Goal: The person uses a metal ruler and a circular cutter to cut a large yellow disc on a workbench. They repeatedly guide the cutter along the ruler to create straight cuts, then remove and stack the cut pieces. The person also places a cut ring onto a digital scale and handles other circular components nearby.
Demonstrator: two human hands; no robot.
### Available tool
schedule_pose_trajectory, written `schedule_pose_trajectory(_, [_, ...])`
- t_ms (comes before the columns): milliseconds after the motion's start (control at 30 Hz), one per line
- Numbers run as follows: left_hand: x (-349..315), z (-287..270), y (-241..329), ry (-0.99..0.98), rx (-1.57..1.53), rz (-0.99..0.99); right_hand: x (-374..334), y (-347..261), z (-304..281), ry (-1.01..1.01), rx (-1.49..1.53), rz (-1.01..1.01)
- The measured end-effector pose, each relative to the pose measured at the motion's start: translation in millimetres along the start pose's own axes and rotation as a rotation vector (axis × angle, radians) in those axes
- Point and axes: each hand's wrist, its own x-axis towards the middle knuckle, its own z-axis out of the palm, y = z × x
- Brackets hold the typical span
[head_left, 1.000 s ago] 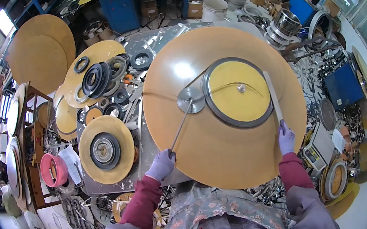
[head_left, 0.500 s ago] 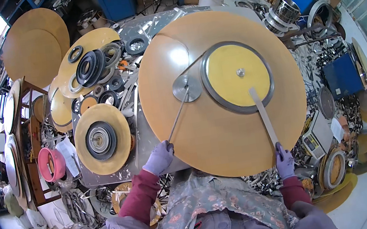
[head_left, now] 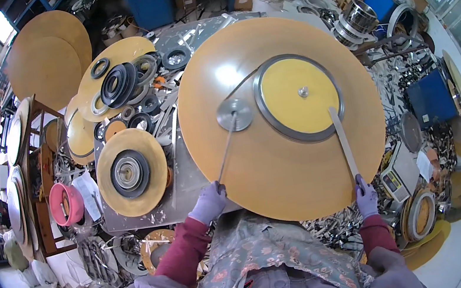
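Grey flat strip point(head_left: 342, 140) sits gripped in right hand point(head_left: 366, 199), slim rod point(head_left: 227, 149) in left hand point(head_left: 208, 203).

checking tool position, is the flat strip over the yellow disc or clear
Over it: the flat strip overlaps the dark rim of the yellow disc. Whether it touches, I cannot tell.

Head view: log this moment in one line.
left hand: holds rod, tip at small disc | right hand: holds strip, end over yellow disc
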Motion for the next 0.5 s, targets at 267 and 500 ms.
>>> schedule_pose_trajectory(267, [-11.9,13.3,1.4,0.007,0.034,0.132,24.9,19.1,16.3,0.072,0.068,-0.068])
schedule_pose_trajectory(500, [-14.3,17.4,-9.3,-0.045,-0.027,0.085,68.9,1.2,19.2,0.221,0.264,-0.048])
